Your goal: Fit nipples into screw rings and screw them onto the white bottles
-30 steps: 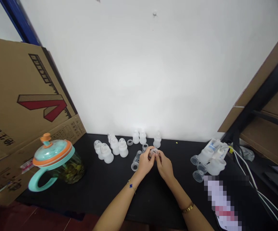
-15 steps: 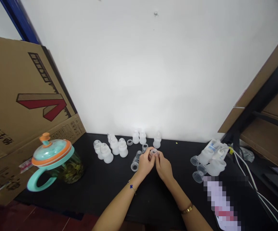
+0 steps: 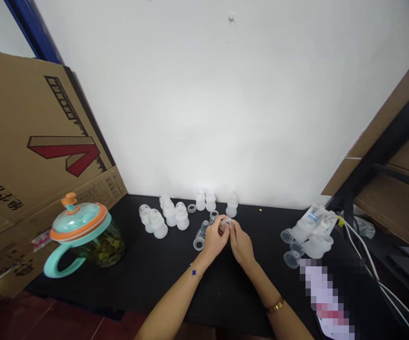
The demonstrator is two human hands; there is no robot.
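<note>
My left hand (image 3: pixel 214 240) and my right hand (image 3: pixel 241 243) meet over the black table (image 3: pixel 147 274), fingers pinched together on a small clear plastic bottle part (image 3: pixel 227 222). Just left of my left hand lie clear rings and caps (image 3: pixel 200 241). Several small white plastic bottles (image 3: pixel 169 215) stand in a group further left. Three more white bottles (image 3: pixel 210 201) stand near the wall behind my hands.
A teal and orange lidded glass jug (image 3: pixel 84 236) stands at the left, in front of a leaning cardboard box (image 3: pixel 30 151). At the right lie clear bottles and caps (image 3: pixel 306 236), a white cable (image 3: pixel 370 269) and a dark shelf frame (image 3: pixel 384 141).
Both hands stay together on the small part, with only slight finger movement. The view has shifted a little.
</note>
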